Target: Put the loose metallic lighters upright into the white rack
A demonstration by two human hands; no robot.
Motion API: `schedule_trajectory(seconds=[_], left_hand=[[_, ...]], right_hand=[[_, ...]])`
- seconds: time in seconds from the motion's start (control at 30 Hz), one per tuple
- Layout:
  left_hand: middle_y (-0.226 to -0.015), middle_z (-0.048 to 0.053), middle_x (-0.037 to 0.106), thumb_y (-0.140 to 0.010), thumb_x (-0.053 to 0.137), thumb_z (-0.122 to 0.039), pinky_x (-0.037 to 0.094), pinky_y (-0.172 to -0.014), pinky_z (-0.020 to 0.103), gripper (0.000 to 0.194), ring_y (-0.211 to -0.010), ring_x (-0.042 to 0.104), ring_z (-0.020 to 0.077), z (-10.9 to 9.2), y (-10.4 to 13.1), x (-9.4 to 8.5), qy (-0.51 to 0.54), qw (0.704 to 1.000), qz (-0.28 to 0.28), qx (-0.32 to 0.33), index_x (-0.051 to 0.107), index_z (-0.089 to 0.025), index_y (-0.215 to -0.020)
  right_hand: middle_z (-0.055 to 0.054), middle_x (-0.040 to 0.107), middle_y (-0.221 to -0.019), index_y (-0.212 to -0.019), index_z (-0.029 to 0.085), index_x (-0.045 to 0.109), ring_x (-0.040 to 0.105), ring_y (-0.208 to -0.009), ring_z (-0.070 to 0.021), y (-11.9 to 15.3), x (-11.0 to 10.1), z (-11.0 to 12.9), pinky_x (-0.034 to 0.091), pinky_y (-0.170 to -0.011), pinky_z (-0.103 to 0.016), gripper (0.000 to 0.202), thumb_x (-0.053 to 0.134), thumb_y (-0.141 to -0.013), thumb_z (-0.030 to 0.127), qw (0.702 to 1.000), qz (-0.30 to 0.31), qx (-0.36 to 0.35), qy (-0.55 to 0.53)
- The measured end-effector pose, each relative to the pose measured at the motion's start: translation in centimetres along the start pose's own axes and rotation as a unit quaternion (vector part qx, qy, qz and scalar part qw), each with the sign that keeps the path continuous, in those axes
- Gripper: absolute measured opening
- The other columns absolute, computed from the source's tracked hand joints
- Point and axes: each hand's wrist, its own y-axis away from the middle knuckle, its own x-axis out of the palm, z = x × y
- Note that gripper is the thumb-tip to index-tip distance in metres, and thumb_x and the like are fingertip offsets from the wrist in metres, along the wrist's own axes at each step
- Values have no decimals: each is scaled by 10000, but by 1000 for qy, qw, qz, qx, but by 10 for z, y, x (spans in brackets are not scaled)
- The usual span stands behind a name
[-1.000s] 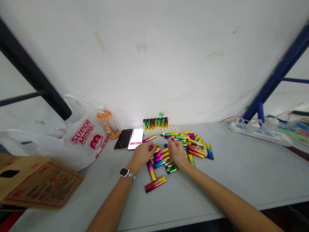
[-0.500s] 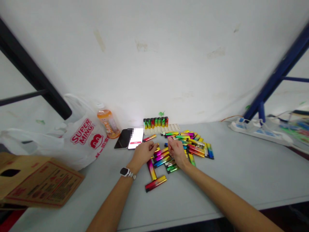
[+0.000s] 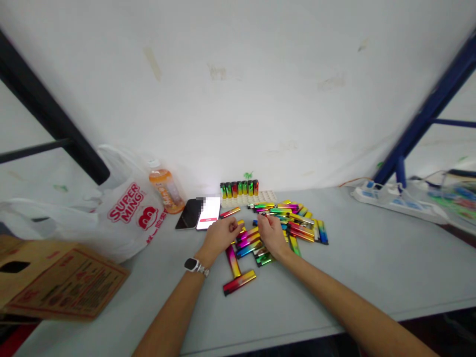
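Lighters [image 3: 247,243] loose around two curled hands

From the head camera, the pile lies on the grey table [image 3: 372,267], beneath and around the right hand [image 3: 273,235] and just right of the left hand [image 3: 222,233]. Behind it, an upright row [image 3: 240,189] stands in the left part of a white tray [image 3: 267,197].

What could go wrong, as I judge it: a spark from a lighter worked this close to the pile could scorch its neighbours or the skin. A wrist swept sideways might scatter the stack, and the left hand swinging back could knock the phone [image 3: 209,213] beside it.

As for pose, both forearms [image 3: 330,292] come in from the near edge and converge. The right hand is a thumb-up fist, closed around what looks like one lighter; only a small dark tip [image 3: 265,214] shows by the thumb. The left hand is bent at the wrist, back upward, curled beside a yellow lighter end [image 3: 241,223]; whether it pinches anything, I cannot tell.
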Motion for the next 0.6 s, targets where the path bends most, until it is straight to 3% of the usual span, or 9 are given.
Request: schedule_trajectory(seconds=[0.23,0.43,0.5,0.6], left_hand=[[-650,3,626,-901,462,-502,231,-544,260,391,-594,539,139,1,1,2,-2,1000,-9,7,538,-196,-670],[-645,9,631,-907,454,-506,239,-552,259,400,-597,544,142,0,1,1,-2,1000,-3,1,566,-194,-683],[-645,11,633,-907,456,-505,241,-553,259,396,-601,549,146,0,1,0,0,1000,-1,-1,574,-194,-691],[-643,14,634,-908,460,-504,243,-554,259,393,-606,552,151,1,2,0,2,1000,-4,5,582,-194,-699]], right_hand=[[59,364,-519,-635,211,419,331,-481,-97,-1,-1,9,258,-453,-238,460,481,-882,593,1000,25,-14,11],[89,449,-513,-955,223,482,402,-426,-108,-1,-4,20,320,-436,-218,341,426,-939,559,993,108,-16,-46],[53,553,-592,-969,214,508,513,-513,-124,-4,-8,21,397,-508,-229,321,447,-939,529,991,127,-32,-23],[-33,650,-844,-916,184,618,603,-780,-157,-14,-15,22,462,-691,-266,292,573,-880,470,985,109,-112,69]])
